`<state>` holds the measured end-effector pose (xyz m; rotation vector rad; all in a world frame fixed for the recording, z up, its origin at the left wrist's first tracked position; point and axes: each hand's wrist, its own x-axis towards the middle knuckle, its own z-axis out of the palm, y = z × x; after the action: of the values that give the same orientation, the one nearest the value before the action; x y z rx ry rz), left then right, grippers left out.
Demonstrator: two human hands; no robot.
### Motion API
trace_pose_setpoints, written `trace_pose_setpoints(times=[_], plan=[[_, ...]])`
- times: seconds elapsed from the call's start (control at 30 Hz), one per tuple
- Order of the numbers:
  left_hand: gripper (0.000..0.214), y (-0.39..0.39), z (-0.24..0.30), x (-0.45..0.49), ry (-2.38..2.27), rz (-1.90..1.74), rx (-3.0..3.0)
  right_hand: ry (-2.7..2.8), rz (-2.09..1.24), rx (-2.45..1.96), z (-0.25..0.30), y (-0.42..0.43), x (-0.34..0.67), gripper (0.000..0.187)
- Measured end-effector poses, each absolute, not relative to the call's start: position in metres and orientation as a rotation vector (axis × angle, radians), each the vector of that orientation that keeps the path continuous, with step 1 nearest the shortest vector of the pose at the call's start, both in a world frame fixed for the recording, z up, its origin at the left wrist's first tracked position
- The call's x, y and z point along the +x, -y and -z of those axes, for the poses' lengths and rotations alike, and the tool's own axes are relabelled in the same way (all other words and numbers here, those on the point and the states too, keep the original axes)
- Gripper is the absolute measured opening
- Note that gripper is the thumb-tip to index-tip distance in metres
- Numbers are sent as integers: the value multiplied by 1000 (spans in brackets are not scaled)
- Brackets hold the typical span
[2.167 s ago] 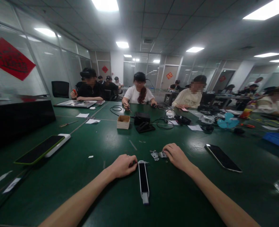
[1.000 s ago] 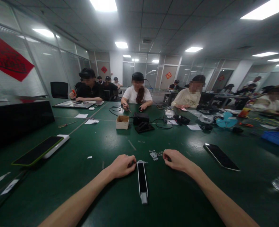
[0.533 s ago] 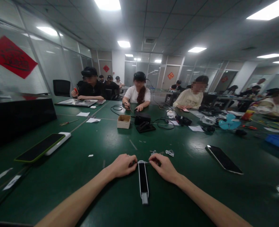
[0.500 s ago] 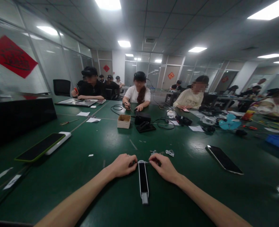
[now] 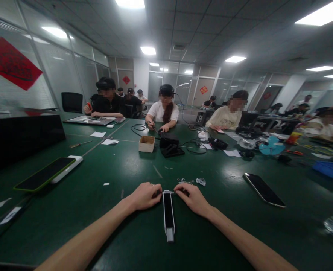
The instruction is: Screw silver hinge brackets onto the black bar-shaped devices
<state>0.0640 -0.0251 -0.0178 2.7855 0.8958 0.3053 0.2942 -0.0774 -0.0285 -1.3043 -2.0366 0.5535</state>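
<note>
A long narrow white-edged black device (image 5: pixel 169 212) lies on the green table, pointing toward me. My left hand (image 5: pixel 145 195) is curled at the left of its far end, fingertips touching it. My right hand (image 5: pixel 191 196) is pinched at the right of that same end, holding something too small to make out. Just beyond my right hand lie a small metal bracket (image 5: pixel 201 181) and several tiny loose washers or screws (image 5: pixel 183 181).
A dark phone (image 5: pixel 263 189) lies to the right, a green-cased phone on a white pad (image 5: pixel 46 173) to the left. A small cardboard box (image 5: pixel 146 143) and a black corded unit (image 5: pixel 169 145) sit further back. Several people work at the table's far side.
My right hand has left the metal bracket and come left to the far end of the device, now pinched there. My left hand has stayed at the device's end.
</note>
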Motion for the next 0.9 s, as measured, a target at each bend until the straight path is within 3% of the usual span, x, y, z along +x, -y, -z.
trace_pose_setpoints(times=[0.9], plan=[[12,24,20,65,-902,-304,2799,2097,-512,-1247,27,80,286,17]])
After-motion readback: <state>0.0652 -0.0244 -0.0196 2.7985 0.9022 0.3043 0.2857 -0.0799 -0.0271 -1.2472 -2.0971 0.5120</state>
